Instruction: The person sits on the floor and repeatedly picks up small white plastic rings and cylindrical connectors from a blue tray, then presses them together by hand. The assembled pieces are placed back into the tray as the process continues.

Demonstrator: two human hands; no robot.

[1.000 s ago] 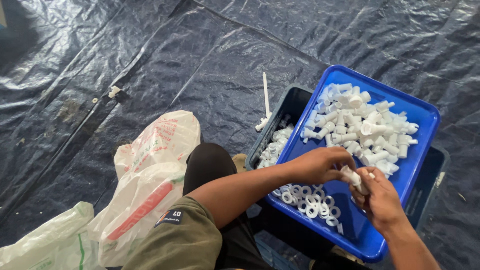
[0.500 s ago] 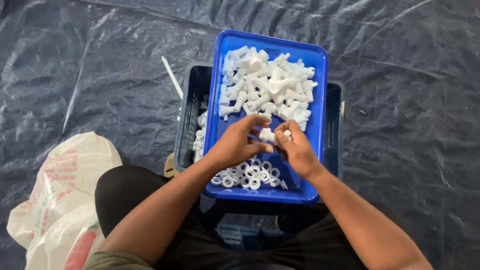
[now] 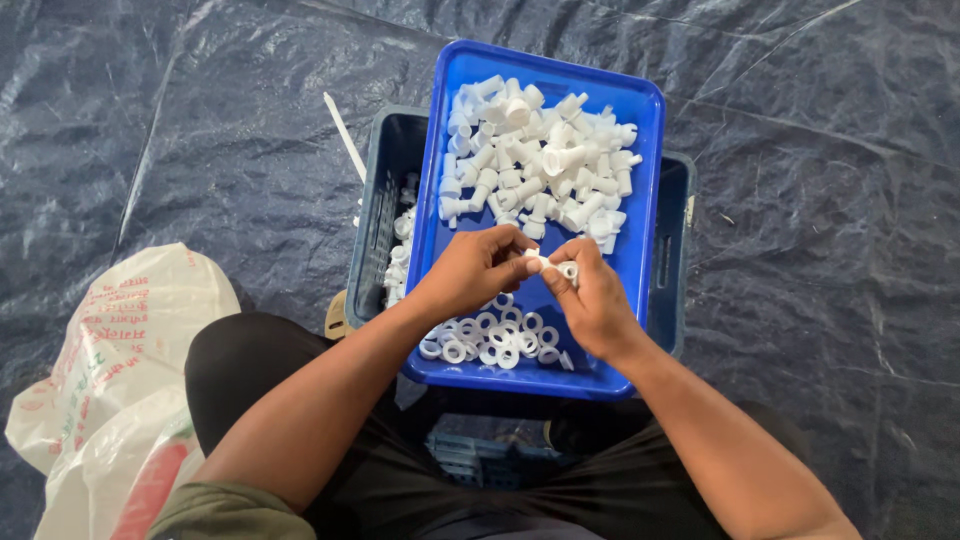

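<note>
My left hand [image 3: 475,272] and my right hand [image 3: 592,298] meet over a bright blue tray [image 3: 648,215], pinching a small white plastic fitting [image 3: 548,265] between their fingertips. A heap of white plastic fittings [image 3: 535,160] fills the far half of the tray. Several white rings [image 3: 495,340] lie loose at the tray's near end, just below my hands. The tray rests on top of a dark blue crate [image 3: 385,190] that holds more white pieces [image 3: 402,250] along its left side.
A dark plastic sheet [image 3: 180,130] covers the floor all around. A white printed plastic bag [image 3: 115,390] lies at the lower left beside my knee. A thin white stick [image 3: 344,136] lies left of the crate. Another crate [image 3: 480,455] shows under my legs.
The view has swung so the tray now sits centred. My hands stay together over the tray, still working the small white fitting between the fingers.
</note>
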